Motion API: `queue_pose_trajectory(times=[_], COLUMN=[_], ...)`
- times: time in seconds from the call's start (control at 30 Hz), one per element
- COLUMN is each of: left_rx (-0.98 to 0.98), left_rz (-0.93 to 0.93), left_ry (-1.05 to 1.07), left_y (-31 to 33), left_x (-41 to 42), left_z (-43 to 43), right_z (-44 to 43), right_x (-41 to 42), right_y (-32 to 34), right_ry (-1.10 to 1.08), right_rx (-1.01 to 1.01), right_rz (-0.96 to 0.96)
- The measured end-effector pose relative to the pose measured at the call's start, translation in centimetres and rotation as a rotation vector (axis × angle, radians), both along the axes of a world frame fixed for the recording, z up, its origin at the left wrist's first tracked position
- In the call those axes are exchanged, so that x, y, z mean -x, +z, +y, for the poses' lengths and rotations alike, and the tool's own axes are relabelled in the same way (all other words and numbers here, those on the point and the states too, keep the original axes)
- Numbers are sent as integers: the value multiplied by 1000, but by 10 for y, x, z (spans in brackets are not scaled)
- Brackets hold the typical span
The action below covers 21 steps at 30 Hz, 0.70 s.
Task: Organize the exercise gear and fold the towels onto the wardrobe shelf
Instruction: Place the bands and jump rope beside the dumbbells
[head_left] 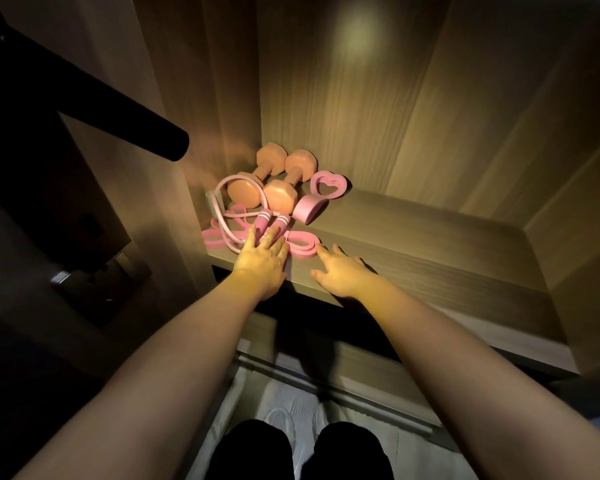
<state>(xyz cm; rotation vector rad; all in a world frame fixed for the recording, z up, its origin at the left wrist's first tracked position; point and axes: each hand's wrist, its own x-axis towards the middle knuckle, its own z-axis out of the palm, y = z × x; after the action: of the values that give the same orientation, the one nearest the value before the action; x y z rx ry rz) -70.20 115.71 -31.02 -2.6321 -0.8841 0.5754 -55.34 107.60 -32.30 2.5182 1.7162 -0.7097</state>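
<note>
Two orange dumbbells (274,181) lie side by side in the back left corner of the wardrobe shelf (413,258). In front of them lies a pink jump rope (222,216) with its two striped handles (272,221) together. A pink resistance band (303,245) lies flat under and beside the handles. A pink heart-shaped grip ring (317,199) rests to the right of the dumbbells. My left hand (262,259) lies with straight fingers on the jump rope handles. My right hand (340,271) rests open on the shelf, its fingertips touching the band's right loop.
The wardrobe's left side panel (201,133) stands close beside the gear. A dark round rod (118,123) sticks out at the upper left. White bedding (291,407) and my dark-clothed knees (302,452) are below the shelf's front edge.
</note>
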Motion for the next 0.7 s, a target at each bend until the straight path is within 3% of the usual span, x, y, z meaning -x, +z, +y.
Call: queue_pose_trajectory(times=[0.3,0.53,0.7], left_rx=[30,36,162], left_rz=[-110,-485,-542], left_ry=[11,79,233], left_y=[7,10,-20], left_x=[5,25,26], left_z=[-16,-63,-79], right_z=[-22,-73,-95], right_x=[-6,9,13], right_y=[7,26,0], right_ry=[20,-26,-68], right_rx=[-2,-79,-74], right_rz=[-86,-233,-224])
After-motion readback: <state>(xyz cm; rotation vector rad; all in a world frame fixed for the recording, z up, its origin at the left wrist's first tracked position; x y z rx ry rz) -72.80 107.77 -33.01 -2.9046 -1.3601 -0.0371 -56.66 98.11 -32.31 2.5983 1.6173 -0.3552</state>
